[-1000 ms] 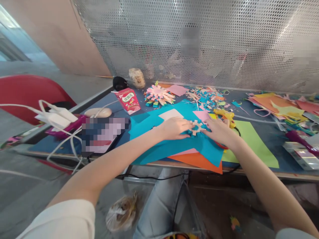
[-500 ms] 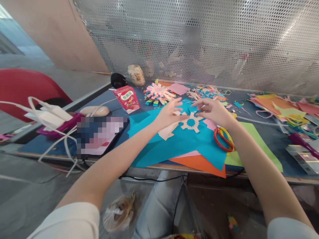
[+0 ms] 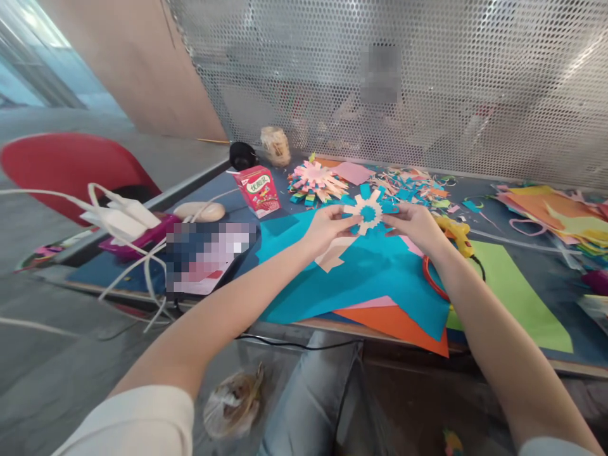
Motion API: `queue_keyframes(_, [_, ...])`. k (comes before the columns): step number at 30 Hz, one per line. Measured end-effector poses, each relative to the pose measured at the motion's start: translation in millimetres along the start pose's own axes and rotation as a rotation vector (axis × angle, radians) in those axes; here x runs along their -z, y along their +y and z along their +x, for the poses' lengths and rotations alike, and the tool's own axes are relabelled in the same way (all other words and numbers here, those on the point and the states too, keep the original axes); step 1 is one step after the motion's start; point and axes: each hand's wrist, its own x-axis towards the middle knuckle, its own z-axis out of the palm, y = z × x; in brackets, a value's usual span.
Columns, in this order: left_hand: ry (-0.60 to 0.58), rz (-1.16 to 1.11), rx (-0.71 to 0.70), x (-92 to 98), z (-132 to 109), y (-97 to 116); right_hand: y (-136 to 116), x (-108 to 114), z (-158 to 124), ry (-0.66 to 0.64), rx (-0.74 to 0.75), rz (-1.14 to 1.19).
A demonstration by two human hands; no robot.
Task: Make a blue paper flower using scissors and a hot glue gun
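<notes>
Between my two hands is a fringed paper ring (image 3: 379,210), pale on top with blue tabs showing around it. My left hand (image 3: 327,229) pinches its left side with thumb and fingers. On the opposite side, the fingers of my right hand (image 3: 414,228) grip the ring's edge. Below lies a large blue paper sheet (image 3: 304,294) with a pale paper piece (image 3: 331,254) on it. The red scissors handle (image 3: 432,284) is partly hidden by my right forearm.
Fringed paper pieces (image 3: 316,179) and paper clippings (image 3: 413,183) lie at the back before a perforated metal panel (image 3: 304,76). A pink drink carton (image 3: 259,192), a phone (image 3: 209,259) and white cables (image 3: 148,272) are left. Right are a yellow tool (image 3: 456,231) and green paper (image 3: 513,291).
Both hands have closed on the paper ring, which was lying on the blue sheet, and it is now lifted and tilted toward me. The view has shifted slightly left.
</notes>
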Motion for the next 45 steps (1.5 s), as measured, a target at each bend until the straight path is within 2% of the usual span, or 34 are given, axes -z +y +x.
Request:
queue_keyframes(4, [0.003, 0.012, 0.039, -1.5, -1.8, -1.4, -2.8, -0.6, -1.0, 0.113, 0.074, 0.001])
queue_keyframes(7, [-0.078, 0.025, 0.118, -3.0, -4.5, 0.5, -5.3, 2.1, -3.0, 0.165, 0.101, -0.024])
queue_keyframes(10, [-0.154, 0.066, 0.121, -3.6, -6.4, 1.9, -6.0, 3.6, -4.5, 0.194, 0.083, -0.014])
queue_keyframes(16, [-0.135, 0.121, 0.13, -3.3, -4.8, -1.8, -5.1, -1.1, -3.8, 0.221, 0.102, 0.0])
queue_keyframes(25, [-0.127, 0.11, 0.185, -8.3, -6.4, -2.5, 2.8, -4.6, -3.4, 0.419, 0.247, -0.067])
queue_keyframes(29, [-0.096, 0.099, 0.179, -10.5, -8.7, 0.3, 0.5, -5.4, -3.9, 0.369, 0.241, -0.033])
queue_keyframes(34, [-0.02, -0.042, 0.09, -8.1, -6.2, -1.3, 2.7, -12.7, -3.0, 0.096, 0.09, 0.172])
queue_keyframes(36, [-0.006, -0.07, 0.078, -6.3, -4.4, -2.8, 5.6, -16.6, -2.4, 0.043, 0.053, 0.173])
queue_keyframes(41, [-0.087, -0.061, 0.117, -3.8, -1.1, -5.5, 10.9, -16.5, -0.1, 0.096, 0.098, 0.105])
queue_keyframes(45, [-0.047, 0.013, 0.041, -0.1, 1.6, -6.9, 10.0, -11.1, -0.8, 0.089, 0.041, 0.126])
